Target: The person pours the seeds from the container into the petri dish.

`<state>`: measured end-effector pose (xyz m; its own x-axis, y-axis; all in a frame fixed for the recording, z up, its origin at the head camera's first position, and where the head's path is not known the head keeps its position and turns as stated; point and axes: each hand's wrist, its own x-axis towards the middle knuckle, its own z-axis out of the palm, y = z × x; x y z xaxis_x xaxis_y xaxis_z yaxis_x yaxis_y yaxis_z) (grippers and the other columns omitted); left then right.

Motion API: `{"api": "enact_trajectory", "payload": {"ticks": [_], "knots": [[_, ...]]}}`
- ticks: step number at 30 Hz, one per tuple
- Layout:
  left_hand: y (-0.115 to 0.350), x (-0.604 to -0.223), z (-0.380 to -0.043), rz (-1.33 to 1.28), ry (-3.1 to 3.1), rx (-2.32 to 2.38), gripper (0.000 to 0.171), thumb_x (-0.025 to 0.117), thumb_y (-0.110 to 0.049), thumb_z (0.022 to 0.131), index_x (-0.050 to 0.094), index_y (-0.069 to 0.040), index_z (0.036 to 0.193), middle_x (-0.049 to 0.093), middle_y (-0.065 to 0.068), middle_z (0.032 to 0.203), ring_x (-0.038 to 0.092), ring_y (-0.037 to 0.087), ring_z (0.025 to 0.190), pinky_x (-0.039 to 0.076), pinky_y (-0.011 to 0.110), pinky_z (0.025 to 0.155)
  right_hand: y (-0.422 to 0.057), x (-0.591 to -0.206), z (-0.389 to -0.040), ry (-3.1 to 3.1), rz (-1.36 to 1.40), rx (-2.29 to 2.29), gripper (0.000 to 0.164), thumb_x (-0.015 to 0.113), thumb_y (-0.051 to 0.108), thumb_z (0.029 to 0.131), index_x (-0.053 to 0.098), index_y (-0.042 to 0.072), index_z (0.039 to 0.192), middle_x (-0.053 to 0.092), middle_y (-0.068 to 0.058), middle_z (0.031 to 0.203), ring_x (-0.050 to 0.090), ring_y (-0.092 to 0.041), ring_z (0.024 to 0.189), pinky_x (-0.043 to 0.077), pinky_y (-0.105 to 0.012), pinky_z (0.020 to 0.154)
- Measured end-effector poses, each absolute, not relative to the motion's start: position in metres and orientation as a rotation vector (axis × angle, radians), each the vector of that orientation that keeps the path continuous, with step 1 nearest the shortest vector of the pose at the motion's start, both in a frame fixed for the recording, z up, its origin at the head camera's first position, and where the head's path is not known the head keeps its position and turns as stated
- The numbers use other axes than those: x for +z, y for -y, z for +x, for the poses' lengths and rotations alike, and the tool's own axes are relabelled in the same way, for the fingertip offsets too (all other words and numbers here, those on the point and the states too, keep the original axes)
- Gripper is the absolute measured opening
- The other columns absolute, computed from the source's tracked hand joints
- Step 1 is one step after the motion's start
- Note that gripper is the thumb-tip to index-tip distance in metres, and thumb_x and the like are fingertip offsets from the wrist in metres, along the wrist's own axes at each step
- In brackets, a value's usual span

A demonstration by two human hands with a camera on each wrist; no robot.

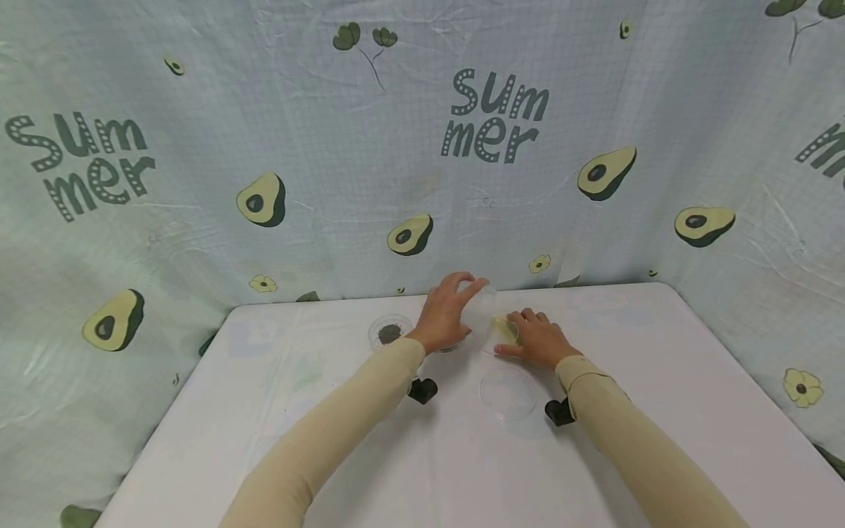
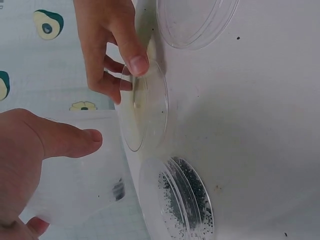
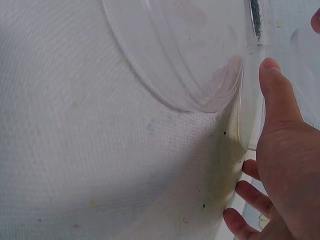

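Observation:
My left hand point(image 1: 445, 315) is raised over the back of the table, thumb and fingers curved around a thin see-through piece point(image 2: 95, 185) with a dark smudge; its exact kind is unclear. Lower to the right, my right hand point(image 1: 540, 341) grips a clear petri dish point(image 2: 159, 100) at its rim, thumb on the near side and fingers on the far side. Something yellowish point(image 1: 505, 330) shows in or beneath that dish. A petri dish of black granules point(image 2: 192, 200) stands under my left hand, which partly hides it in the head view.
Left of my left hand sits another clear dish point(image 1: 389, 332) with a dark heap inside. A clear round dish or lid point(image 1: 508, 394) lies on the white table point(image 1: 370, 455) nearer to me. Behind the table hangs a patterned curtain point(image 1: 330, 147). Tiny dark specks dot the tabletop.

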<state>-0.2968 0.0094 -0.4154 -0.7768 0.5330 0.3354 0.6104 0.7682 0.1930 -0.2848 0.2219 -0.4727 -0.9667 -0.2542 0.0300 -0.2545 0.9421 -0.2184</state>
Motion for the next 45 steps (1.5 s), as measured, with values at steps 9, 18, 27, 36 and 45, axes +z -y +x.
{"api": "enact_trajectory", "payload": {"ticks": [9, 18, 27, 36, 45], "knots": [[-0.014, -0.417, -0.299, -0.927, 2.682, -0.306, 0.088, 0.083, -0.013, 0.073, 0.038, -0.031, 0.147, 0.037, 0.001, 0.147, 0.032, 0.02, 0.141, 0.043, 0.042, 0.101, -0.221, -0.47, -0.284, 3.103, 0.393, 0.35, 0.081, 0.063, 0.06, 0.084, 0.044, 0.005, 0.14, 0.049, -0.022, 0.132, 0.048, -0.042, 0.119, 0.044, -0.065, 0.095], [-0.018, -0.416, -0.298, -0.938, 2.674, -0.266, 0.087, 0.081, -0.009, 0.074, 0.038, -0.032, 0.146, 0.038, 0.0, 0.146, 0.032, 0.018, 0.14, 0.043, 0.037, 0.096, -0.221, -0.474, -0.287, 3.089, 0.403, 0.347, 0.08, 0.064, 0.06, 0.083, 0.045, 0.005, 0.139, 0.051, -0.021, 0.129, 0.049, -0.042, 0.118, 0.045, -0.064, 0.093], [-0.024, -0.412, -0.298, -0.953, 2.717, -0.221, 0.086, 0.078, -0.004, 0.076, 0.038, -0.033, 0.147, 0.035, -0.001, 0.148, 0.029, 0.017, 0.141, 0.042, 0.036, 0.098, -0.222, -0.475, -0.287, 3.084, 0.394, 0.348, 0.08, 0.065, 0.06, 0.083, 0.046, 0.005, 0.138, 0.051, -0.02, 0.129, 0.049, -0.042, 0.117, 0.045, -0.064, 0.094], [-0.028, -0.409, -0.299, -0.984, 2.677, -0.13, 0.086, 0.078, -0.003, 0.075, 0.04, -0.033, 0.145, 0.037, 0.0, 0.146, 0.032, 0.018, 0.14, 0.043, 0.036, 0.099, -0.224, -0.473, -0.288, 3.074, 0.398, 0.345, 0.08, 0.065, 0.06, 0.083, 0.046, 0.006, 0.139, 0.051, -0.02, 0.128, 0.049, -0.041, 0.116, 0.045, -0.064, 0.094], [-0.03, -0.41, -0.297, -1.033, 2.649, -0.044, 0.082, 0.077, -0.003, 0.077, 0.041, -0.032, 0.145, 0.038, -0.001, 0.146, 0.033, 0.016, 0.139, 0.044, 0.035, 0.097, -0.223, -0.474, -0.287, 3.086, 0.395, 0.372, 0.082, 0.064, 0.061, 0.083, 0.046, 0.005, 0.14, 0.05, -0.021, 0.132, 0.049, -0.041, 0.118, 0.044, -0.065, 0.093]]}}
